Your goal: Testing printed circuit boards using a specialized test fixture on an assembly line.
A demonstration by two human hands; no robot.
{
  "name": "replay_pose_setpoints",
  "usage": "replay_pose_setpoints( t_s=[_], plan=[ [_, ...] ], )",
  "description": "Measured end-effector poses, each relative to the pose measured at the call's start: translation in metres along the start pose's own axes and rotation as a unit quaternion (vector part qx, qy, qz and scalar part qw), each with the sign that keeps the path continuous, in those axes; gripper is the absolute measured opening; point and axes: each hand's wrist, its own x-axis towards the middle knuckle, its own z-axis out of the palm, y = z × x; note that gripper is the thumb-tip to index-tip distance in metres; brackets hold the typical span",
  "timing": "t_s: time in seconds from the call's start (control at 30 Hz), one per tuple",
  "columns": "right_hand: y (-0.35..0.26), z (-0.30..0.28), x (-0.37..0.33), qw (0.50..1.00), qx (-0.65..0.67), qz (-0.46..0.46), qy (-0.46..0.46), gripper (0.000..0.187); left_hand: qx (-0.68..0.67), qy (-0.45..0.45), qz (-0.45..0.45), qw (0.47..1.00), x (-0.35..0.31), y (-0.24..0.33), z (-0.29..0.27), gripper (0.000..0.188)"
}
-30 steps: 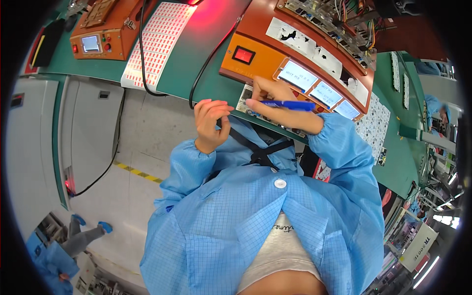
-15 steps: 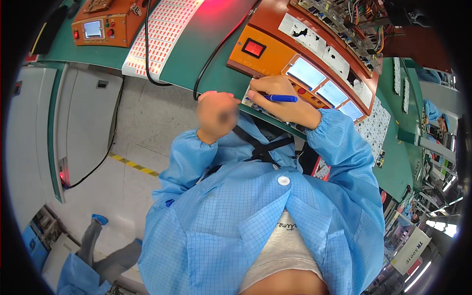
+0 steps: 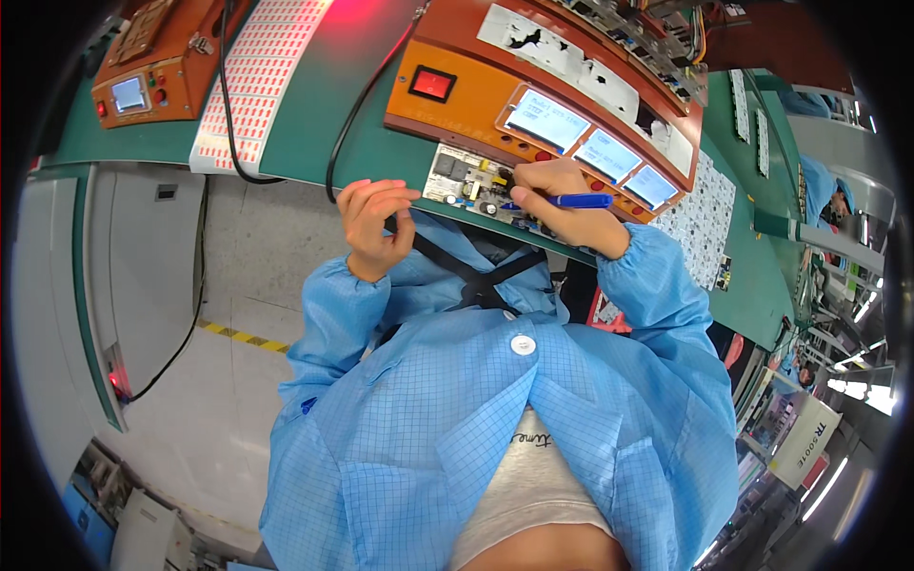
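A blue pen (image 3: 583, 201) is pinched in my right hand (image 3: 576, 211), its tip low over a populated circuit board (image 3: 464, 181). The board lies along the front edge of the green bench, and its right part is hidden behind that hand. My left hand (image 3: 378, 226) is just left of the board, fingers stretched out and thumb apart, with nothing in it. Directly behind the board stands an orange test box (image 3: 457, 119) with a red rocker switch (image 3: 431, 84) and several lit screens (image 3: 546, 118).
Black cables (image 3: 352, 124) cross the green bench (image 3: 381, 157). A sheet of red-marked labels (image 3: 249, 90) and a smaller orange device (image 3: 152, 86) are at the left. A white panel of boards (image 3: 703, 205) lies to the right. Grey cabinets (image 3: 148, 252) stand below left.
The view has shifted, so the bench now sits further left. My left hand has opened out beside the board, more of which shows. The walking person at lower left has gone from view.
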Motion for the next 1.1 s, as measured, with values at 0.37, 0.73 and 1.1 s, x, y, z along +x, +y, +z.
replay_pose_setpoints(
  t_s=[0.37, 0.73, 1.1],
  plan=[
    [0.01, -0.016, -0.034, 0.996, 0.038, -0.029, 0.075, 0.035, 0.006, -0.024, -0.023, 0.999, 0.004, 0.013, -0.003, 0.022],
    [0.016, -0.017, -0.07, 0.997, -0.04, 0.022, 0.06, 0.036, 0.04, -0.175, -0.014, 0.984, 0.047, 0.03, -0.01, 0.045],
    [0.04, -0.022, -0.132, 0.922, 0.133, -0.009, 0.364, 0.034, -0.012, -0.367, -0.009, 0.93, 0.072, 0.028, -0.018, 0.057]
  ],
)
